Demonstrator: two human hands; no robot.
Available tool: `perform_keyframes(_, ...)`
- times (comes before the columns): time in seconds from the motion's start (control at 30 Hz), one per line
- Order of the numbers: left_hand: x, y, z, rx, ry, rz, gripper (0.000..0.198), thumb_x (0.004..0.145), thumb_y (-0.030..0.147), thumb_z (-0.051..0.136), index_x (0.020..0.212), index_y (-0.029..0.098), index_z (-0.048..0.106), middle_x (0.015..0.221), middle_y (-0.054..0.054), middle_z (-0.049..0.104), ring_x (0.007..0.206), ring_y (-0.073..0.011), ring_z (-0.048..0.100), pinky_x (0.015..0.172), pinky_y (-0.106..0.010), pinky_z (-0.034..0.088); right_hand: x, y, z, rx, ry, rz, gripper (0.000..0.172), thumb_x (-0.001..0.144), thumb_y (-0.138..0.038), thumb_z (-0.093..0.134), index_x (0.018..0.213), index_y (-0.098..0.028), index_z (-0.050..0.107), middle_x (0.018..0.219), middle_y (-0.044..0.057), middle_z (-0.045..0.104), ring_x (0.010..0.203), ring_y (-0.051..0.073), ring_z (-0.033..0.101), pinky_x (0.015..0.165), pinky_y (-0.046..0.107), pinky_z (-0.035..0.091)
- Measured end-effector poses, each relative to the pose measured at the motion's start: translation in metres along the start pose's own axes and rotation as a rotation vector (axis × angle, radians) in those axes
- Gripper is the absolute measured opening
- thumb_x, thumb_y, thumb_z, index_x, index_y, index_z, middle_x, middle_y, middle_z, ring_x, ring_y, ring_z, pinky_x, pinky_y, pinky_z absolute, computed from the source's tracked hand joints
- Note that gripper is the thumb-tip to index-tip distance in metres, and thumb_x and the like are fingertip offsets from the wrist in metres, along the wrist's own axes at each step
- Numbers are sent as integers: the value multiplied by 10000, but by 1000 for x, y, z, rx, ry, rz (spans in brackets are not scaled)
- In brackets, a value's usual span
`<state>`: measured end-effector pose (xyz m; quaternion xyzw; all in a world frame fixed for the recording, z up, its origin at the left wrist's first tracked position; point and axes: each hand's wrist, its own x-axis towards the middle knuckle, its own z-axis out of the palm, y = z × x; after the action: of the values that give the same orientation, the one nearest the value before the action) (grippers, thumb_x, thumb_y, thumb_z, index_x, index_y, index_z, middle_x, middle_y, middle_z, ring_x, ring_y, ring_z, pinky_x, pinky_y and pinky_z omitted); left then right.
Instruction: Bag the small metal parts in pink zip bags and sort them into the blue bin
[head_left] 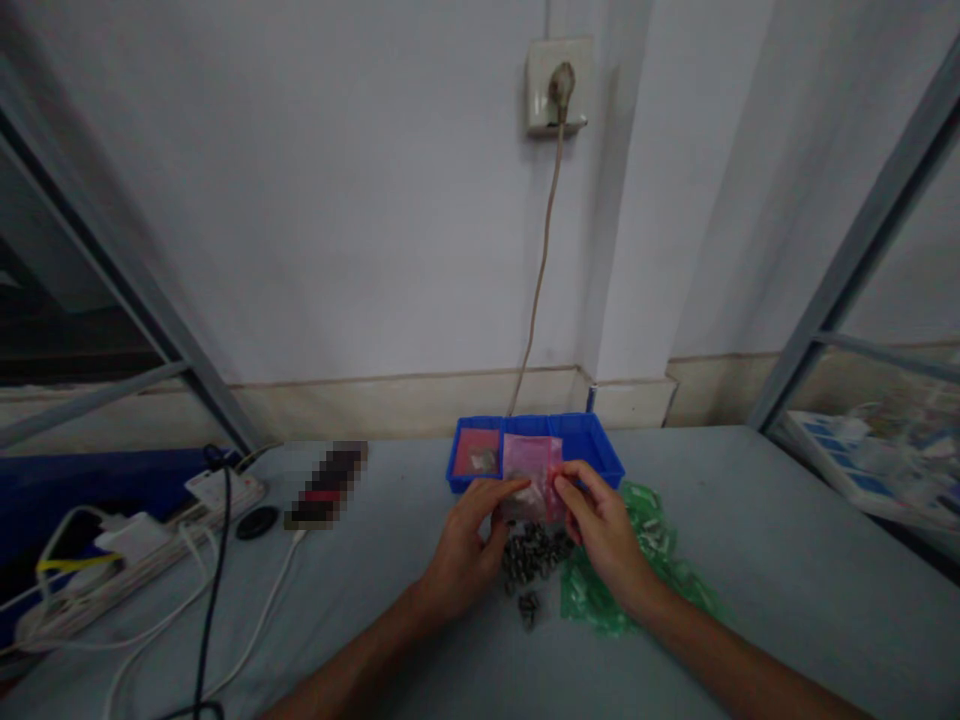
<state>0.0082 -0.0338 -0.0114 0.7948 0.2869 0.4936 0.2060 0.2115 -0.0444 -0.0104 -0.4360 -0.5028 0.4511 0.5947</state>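
Note:
A pink zip bag (531, 455) with small contents is held up between my two hands, in front of a blue compartment tray (613, 462). My left hand (469, 540) pinches the bag's left side with thumb and fingers. At its right edge, by the red strip, the fingertips of my right hand (600, 525) are closed on it. Below the bag lies a pile of small metal parts (534, 555), with a few more (528, 607) nearer me. Under and beside my right forearm spread green plastic bags (600, 597) with small pieces in them. Another pink bag (478, 442) rests in the tray's left compartment.
To the left lie a power strip (112, 588) with plugs and cables, a black round disc (257, 523) and a blurred-out device (328, 487). A wall socket (559, 88) has a cord hanging behind the tray. Metal frame bars (862, 230) slant at both sides.

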Motion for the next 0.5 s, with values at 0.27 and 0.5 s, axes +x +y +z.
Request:
perform_keyframes(0.27,0,-6,3,62,-5,-4,452,1012,67,541,1385,274,691,1205,-87,761,1098,-230,689,967,-397,582,1,6,-1,31,-12,-49,403,948,-587,719,1142,-252,606,754,-38,570,541,134,470,419,224,307)
perform_keyframes(0.5,0,-10,0,99,23,65,432,1024,88,578,1397,274,686,1246,-93,767,1153,-250,692,1017,-446,573,-3,-3,1,34,-23,-64,437,980,-508,713,1290,-264,524,844,-17,660,624,146,559,502,234,358)
